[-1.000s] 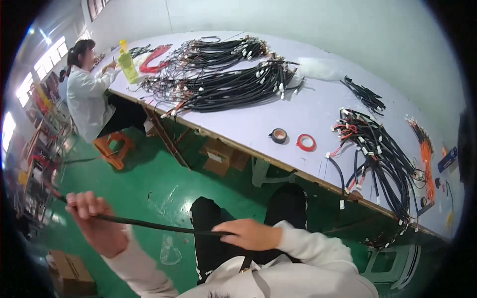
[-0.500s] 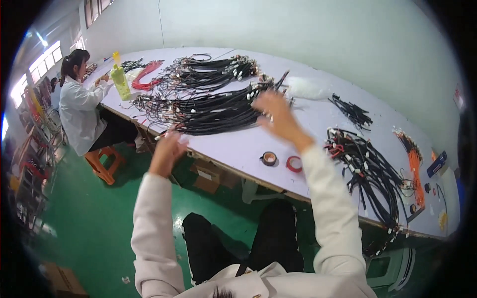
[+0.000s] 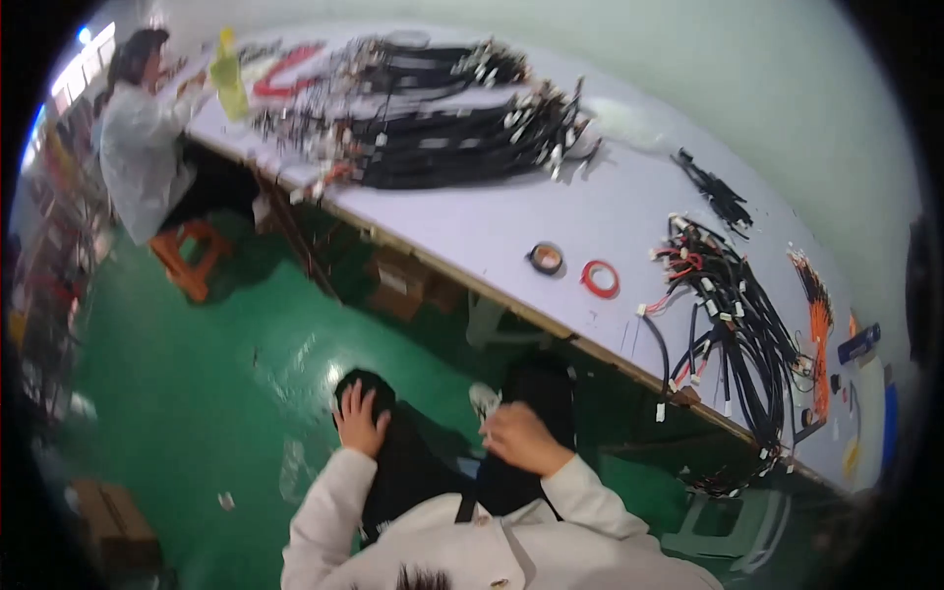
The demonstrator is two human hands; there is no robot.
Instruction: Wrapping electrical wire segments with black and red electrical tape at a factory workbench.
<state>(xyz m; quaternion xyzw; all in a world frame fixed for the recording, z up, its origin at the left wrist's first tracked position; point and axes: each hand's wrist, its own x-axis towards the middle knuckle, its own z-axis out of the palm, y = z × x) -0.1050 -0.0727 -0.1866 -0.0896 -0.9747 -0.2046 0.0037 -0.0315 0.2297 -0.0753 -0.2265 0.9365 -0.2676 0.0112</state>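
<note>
My left hand [image 3: 361,423] lies with its fingers spread on my left knee, holding nothing. Over my right thigh hovers or rests my right hand [image 3: 528,439], its fingers curled in; whether anything is inside them is hidden. Both hands are off the table [image 3: 442,231]. Ahead on the tabletop, a large bundle of black wire harnesses [image 3: 442,152] with white connectors lies nearest the left part of the edge. A roll of black tape [image 3: 545,259] and a roll of red tape [image 3: 599,279] lie to its right.
Another black harness bundle [image 3: 423,69] lies farther back. At right are a tangled harness pile [image 3: 733,305] overhanging the edge and orange wires [image 3: 820,354]. A co-worker [image 3: 147,147] sits at left near a yellow-green bottle [image 3: 229,87]. A stool [image 3: 723,531] stands under the table.
Both hands have come back from the harness bundle to my lap. The near bundle's right ends now lie fanned out on the table. The view has shifted downward.
</note>
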